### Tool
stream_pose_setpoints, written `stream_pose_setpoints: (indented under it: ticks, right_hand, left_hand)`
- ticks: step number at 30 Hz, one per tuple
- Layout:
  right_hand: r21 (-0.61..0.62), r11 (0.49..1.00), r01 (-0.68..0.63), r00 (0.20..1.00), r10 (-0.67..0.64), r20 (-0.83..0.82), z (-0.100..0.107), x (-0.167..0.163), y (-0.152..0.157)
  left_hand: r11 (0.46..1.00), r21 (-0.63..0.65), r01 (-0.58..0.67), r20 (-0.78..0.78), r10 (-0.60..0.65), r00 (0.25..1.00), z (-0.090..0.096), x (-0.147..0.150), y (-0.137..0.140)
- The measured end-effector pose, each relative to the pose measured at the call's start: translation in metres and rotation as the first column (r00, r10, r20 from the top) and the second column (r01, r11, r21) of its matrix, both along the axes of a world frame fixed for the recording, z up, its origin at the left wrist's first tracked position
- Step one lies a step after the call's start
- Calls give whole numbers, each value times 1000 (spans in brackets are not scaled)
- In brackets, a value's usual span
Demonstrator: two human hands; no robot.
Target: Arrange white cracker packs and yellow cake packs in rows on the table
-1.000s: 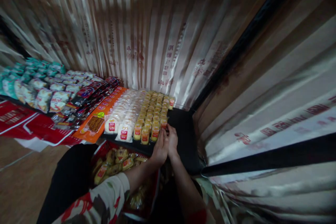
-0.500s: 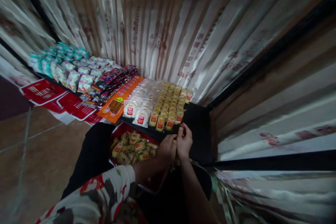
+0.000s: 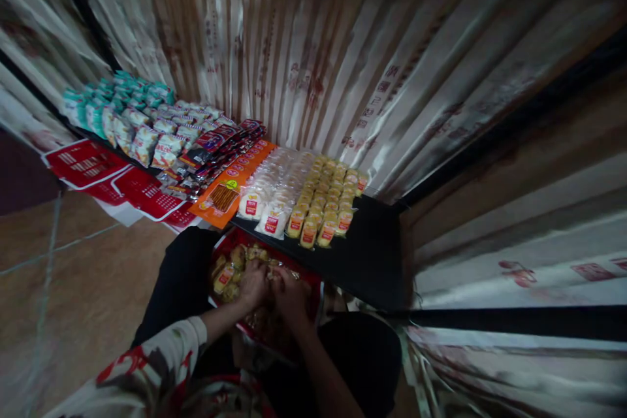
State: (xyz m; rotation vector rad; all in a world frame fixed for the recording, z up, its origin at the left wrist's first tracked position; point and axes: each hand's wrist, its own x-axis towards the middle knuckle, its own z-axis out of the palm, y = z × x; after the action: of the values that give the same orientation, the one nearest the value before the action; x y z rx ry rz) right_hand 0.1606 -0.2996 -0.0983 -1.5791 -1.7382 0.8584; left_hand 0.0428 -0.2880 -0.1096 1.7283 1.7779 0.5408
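Note:
Both hands are down in a red bag (image 3: pixel 315 290) that holds several yellow wrapped cakes (image 3: pixel 238 256). My left hand (image 3: pixel 254 286) has its fingers curled among the cakes. Right beside it, my right hand (image 3: pixel 290 294) is also curled, and the fingertips of the two nearly meet. What the fingers hold is hidden in the dim light. Behind the bag, rows of yellow wrapped cakes with red labels (image 3: pixel 326 196) stand on a black board (image 3: pixel 375 248). White wrapped cakes (image 3: pixel 272 199) lie in rows to their left.
An orange snack packet (image 3: pixel 223 199) lies left of the white cakes. Beyond it are dark red packets (image 3: pixel 215 153), white packets (image 3: pixel 166 150) and teal packets (image 3: pixel 98 104). Red printed sheets (image 3: pixel 83 163) overhang the front. A pleated curtain (image 3: pixel 294 46) rises behind.
My hands have moved from the near edge of the black board, left and down into the red bag. The view has shifted slightly. The rows look the same.

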Motion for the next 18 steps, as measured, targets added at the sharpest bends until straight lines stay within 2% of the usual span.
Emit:
stream_pose_setpoints:
  ticks: [3,6,11,14,18]
  right_hand:
    - [-42,999,-30,999,31,13,-25,-7,10]
    - [-90,995,-49,999,48,-18,-46,-14,25]
    - [-171,981,-86,989,64,-130,-68,-32,53]
    - [-230,973,-24,981,-22,-195,-80,-40,63]
    - [-276,959,58,975,-113,-189,-91,-39,66]
  left_hand:
    - [1000,-21,14,-182,-17,983,-5,-20,16]
    - [995,-94,19,-346,-51,937,-7,-29,34]
    - [982,-185,34,-357,-99,929,-23,-35,51]
    - [976,-214,33,-347,-108,932,-33,-37,52]
    - [983,-179,36,-342,-96,935,-32,-39,52]
